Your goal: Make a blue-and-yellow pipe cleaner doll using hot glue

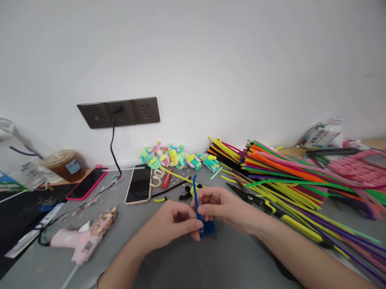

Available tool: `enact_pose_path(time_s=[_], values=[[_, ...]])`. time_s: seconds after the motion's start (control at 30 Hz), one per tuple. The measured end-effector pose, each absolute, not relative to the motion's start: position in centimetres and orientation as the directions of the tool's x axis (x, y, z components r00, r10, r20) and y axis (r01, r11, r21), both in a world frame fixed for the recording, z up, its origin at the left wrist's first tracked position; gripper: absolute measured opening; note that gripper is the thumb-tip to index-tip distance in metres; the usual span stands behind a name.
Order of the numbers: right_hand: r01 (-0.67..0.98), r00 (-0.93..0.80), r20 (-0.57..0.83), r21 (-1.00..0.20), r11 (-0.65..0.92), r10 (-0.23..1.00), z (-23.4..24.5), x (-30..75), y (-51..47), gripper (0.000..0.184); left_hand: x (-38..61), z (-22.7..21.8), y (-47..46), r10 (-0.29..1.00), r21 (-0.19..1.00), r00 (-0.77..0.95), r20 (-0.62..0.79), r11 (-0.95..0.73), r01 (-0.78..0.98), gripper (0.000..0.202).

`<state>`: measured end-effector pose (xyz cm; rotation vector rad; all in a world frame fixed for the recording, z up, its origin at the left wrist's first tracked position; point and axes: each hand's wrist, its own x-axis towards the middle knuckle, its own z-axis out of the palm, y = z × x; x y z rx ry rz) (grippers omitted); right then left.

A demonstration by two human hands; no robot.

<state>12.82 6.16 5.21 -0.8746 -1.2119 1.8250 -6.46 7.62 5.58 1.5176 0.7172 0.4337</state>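
Note:
Near the middle of the grey tabletop, both my hands pinch a blue pipe cleaner (195, 190), whose free end stands up between them. My left hand (174, 222) is closed on its lower part, thumb over fingers. My right hand (219, 207) grips it a little higher, thumb against the fingers. Below the fingers shows a flat dark blue piece (209, 228); whether it belongs to the same pipe cleaner I cannot tell. Just behind the hands lie small black coiled bits (185, 197) and a short yellow pipe cleaner piece (160, 200).
Yellow-handled pliers (300, 228) and bundled colourful pipe cleaners (277, 170) lie right. A pink glue gun (78, 243), two phones (87, 184) (139, 185) and a lidded drink cup (64, 166) are left. Small pastel figures (176, 157) line the wall below the sockets (118, 113).

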Motion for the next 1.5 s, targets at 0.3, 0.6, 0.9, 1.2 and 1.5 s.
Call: enact_pose_path(time_s=[0.3,0.6,0.9,1.2,1.5], values=[[-0.275,-0.219,-0.091,-0.949,-0.151,0.971,4.5,12.6,6.6,0.033,-6.1,4.4,8.2,0.864,0.837,0.365,0.345,-0.46,0.297,0.01],[-0.219,-0.2,-0.043,-0.972,-0.088,0.979,5.0,12.3,6.5,0.035,-6.5,3.9,8.4,0.816,0.78,0.277,0.508,-0.572,0.253,0.006],[-0.162,-0.193,0.052,-0.987,0.021,0.98,4.4,12.5,6.7,0.035,-6.1,4.7,8.1,0.922,0.907,0.284,0.263,-0.336,0.253,0.009],[-0.096,-0.442,0.047,-0.995,0.005,0.896,5.0,13.4,6.6,0.031,-6.2,5.3,7.9,0.753,0.982,0.646,-0.125,0.188,-0.028,0.037],[-0.099,-0.477,0.082,-0.994,0.039,0.875,5.1,12.8,6.1,0.036,-5.8,5.1,7.3,0.689,0.905,0.667,-0.283,0.422,-0.053,0.035]])
